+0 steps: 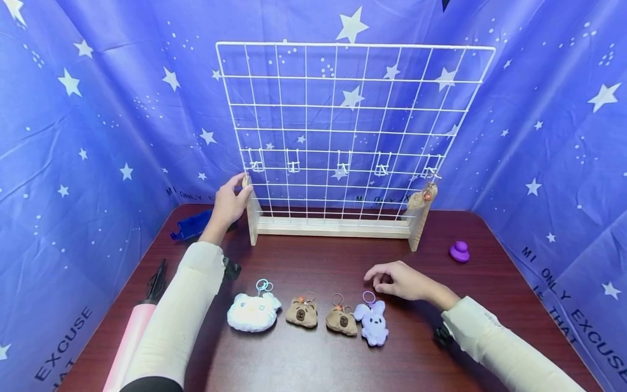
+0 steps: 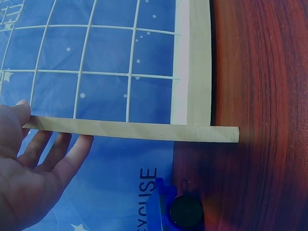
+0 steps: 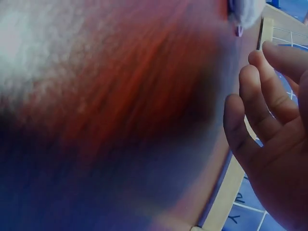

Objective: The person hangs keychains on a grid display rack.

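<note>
My left hand (image 1: 231, 202) grips the upper end of the left wooden upright (image 1: 252, 215) of a white wire grid rack (image 1: 320, 130); in the left wrist view the thumb lies on one side of the wood (image 2: 130, 129) and the fingers on the other. Over the table, my right hand (image 1: 404, 280) holds nothing, its fingers loosely bent beside the ring of a lilac rabbit plush keychain (image 1: 374, 324). Left of the rabbit lie two brown capybara plush keychains (image 1: 342, 321) (image 1: 302, 313) and a white cat plush keychain (image 1: 253, 312). Another brown plush keychain (image 1: 416, 201) hangs at the rack's right end.
Several white wire hooks (image 1: 343, 167) sit in a row across the grid. A purple rubber duck (image 1: 460, 251) stands at the table's right, a blue object (image 1: 192, 226) behind my left arm, and a pink cylinder (image 1: 129, 340) at the left. Starry blue cloth (image 1: 122, 120) surrounds the table.
</note>
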`<action>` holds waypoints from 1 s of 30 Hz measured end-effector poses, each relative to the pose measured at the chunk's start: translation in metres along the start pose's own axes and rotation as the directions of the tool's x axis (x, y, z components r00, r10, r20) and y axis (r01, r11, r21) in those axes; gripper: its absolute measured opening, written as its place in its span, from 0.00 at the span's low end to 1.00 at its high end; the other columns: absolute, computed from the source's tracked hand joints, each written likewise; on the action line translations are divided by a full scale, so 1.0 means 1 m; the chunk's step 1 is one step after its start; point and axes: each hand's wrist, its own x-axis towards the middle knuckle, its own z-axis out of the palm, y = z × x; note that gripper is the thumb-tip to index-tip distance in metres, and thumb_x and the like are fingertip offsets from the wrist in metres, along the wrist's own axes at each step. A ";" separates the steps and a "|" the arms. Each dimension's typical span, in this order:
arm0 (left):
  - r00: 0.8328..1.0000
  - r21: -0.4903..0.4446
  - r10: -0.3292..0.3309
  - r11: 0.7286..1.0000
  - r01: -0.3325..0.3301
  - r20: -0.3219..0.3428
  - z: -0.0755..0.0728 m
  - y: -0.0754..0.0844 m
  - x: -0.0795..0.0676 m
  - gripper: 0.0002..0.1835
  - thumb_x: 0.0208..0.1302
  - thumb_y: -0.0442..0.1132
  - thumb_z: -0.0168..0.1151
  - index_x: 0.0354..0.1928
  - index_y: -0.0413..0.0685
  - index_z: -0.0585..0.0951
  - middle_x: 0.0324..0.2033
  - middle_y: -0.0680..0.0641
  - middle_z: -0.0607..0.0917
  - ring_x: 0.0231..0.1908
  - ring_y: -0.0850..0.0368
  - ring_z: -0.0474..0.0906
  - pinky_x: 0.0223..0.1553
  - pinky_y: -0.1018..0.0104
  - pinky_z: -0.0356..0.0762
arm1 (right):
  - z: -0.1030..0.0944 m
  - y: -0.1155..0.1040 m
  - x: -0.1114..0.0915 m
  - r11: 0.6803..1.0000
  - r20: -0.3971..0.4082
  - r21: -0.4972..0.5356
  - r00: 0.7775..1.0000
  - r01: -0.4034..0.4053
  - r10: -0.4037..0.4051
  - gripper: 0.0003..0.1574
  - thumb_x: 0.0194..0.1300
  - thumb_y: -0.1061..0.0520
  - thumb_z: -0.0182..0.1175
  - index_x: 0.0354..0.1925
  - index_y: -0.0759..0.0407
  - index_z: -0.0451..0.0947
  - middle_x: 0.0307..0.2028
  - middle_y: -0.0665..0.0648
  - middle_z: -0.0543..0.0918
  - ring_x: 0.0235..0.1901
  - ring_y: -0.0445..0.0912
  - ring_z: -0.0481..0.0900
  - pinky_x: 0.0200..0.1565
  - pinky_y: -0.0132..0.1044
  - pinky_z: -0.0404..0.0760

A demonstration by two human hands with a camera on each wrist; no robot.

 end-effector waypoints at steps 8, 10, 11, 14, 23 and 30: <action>1.000 -0.006 0.002 1.000 -0.002 0.001 0.000 0.000 0.000 0.26 0.75 0.44 0.59 0.72 0.47 0.73 0.56 0.36 0.84 0.46 0.40 0.83 0.54 0.46 0.79 | 0.006 0.004 0.003 0.999 0.078 0.030 0.996 0.029 -0.031 0.18 0.65 0.66 0.65 0.53 0.54 0.82 0.30 0.44 0.83 0.30 0.31 0.75 0.36 0.29 0.78; 1.000 -0.011 -0.001 1.000 0.001 0.000 0.000 0.000 0.000 0.26 0.74 0.45 0.59 0.71 0.48 0.73 0.56 0.37 0.84 0.46 0.40 0.83 0.54 0.45 0.79 | 0.007 0.006 0.004 0.999 0.093 0.030 0.995 0.040 -0.043 0.19 0.65 0.65 0.65 0.53 0.53 0.83 0.30 0.43 0.82 0.29 0.31 0.74 0.35 0.29 0.78; 1.000 -0.015 -0.003 1.000 0.003 0.000 0.000 -0.001 0.000 0.26 0.74 0.45 0.60 0.71 0.48 0.73 0.56 0.37 0.84 0.46 0.40 0.83 0.54 0.45 0.79 | 0.008 0.007 0.004 0.999 0.099 0.026 0.994 0.048 -0.050 0.20 0.64 0.65 0.65 0.53 0.52 0.83 0.30 0.43 0.82 0.29 0.30 0.74 0.35 0.29 0.77; 1.000 -0.014 -0.003 1.000 0.003 0.004 0.000 -0.001 0.000 0.26 0.74 0.44 0.60 0.71 0.48 0.73 0.56 0.37 0.84 0.47 0.40 0.82 0.55 0.45 0.79 | 0.009 0.009 0.005 0.997 0.101 0.000 0.992 0.073 -0.072 0.20 0.63 0.65 0.66 0.53 0.51 0.84 0.30 0.43 0.80 0.29 0.30 0.73 0.34 0.28 0.77; 1.000 -0.005 -0.016 1.000 0.016 0.013 0.001 -0.001 0.001 0.27 0.75 0.45 0.59 0.72 0.49 0.72 0.58 0.37 0.82 0.52 0.39 0.80 0.59 0.44 0.77 | 0.011 0.008 0.005 0.992 0.090 -0.065 0.990 0.113 -0.106 0.18 0.61 0.63 0.68 0.49 0.49 0.86 0.30 0.41 0.78 0.31 0.29 0.71 0.35 0.28 0.75; 1.000 0.009 -0.011 1.000 0.011 0.010 -0.001 -0.002 0.000 0.27 0.75 0.45 0.58 0.72 0.49 0.72 0.59 0.36 0.82 0.53 0.38 0.80 0.60 0.44 0.76 | 0.011 0.003 0.006 0.990 0.064 -0.084 0.992 0.110 -0.104 0.17 0.60 0.63 0.70 0.47 0.49 0.86 0.30 0.43 0.79 0.31 0.29 0.73 0.35 0.30 0.77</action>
